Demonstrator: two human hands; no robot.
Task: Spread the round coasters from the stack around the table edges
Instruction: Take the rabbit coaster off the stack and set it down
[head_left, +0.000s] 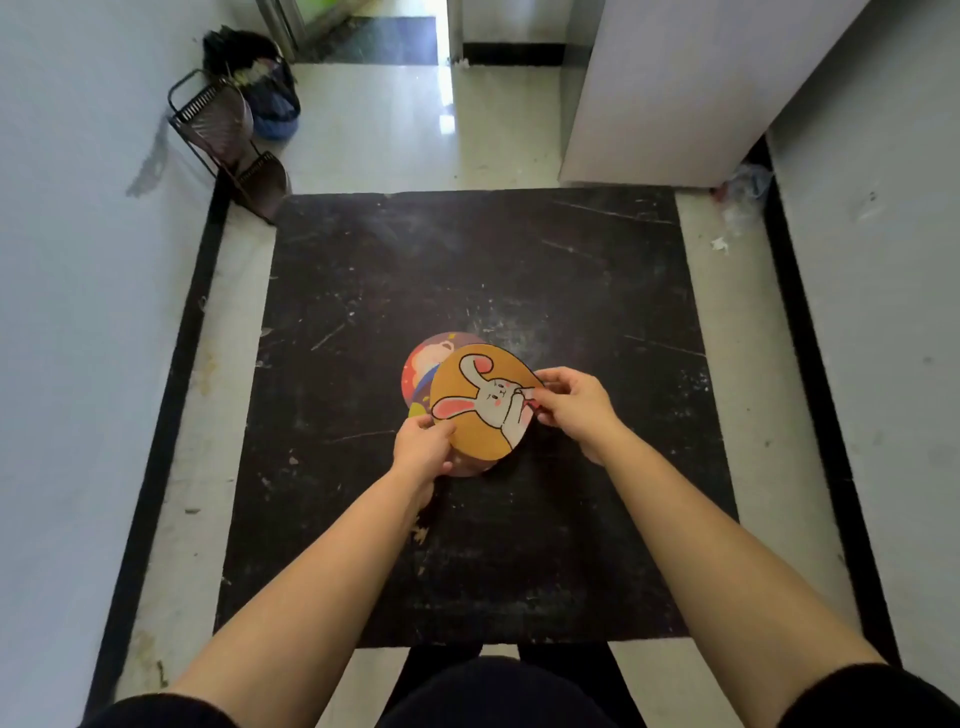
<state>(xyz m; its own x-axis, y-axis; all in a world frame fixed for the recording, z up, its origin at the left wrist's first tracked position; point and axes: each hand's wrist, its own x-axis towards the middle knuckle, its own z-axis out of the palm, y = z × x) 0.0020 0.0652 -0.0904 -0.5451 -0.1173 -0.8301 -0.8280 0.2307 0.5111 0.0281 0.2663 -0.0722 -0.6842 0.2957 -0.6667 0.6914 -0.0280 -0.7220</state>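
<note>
An orange round coaster with a white rabbit (475, 402) is lifted and tilted above the middle of the black square table (519, 270). My right hand (569, 408) pinches its right edge. My left hand (423, 449) grips the near-left rim of the coaster stack (423, 366) under it, whose top face shows a pink and red cartoon. The rabbit coaster hides most of the stack.
A black wire rack (221, 135) and a dark bag (260, 78) stand on the floor past the table's far left corner. A white cabinet (675, 93) rises beyond the far right corner. White walls run close along both sides of the table.
</note>
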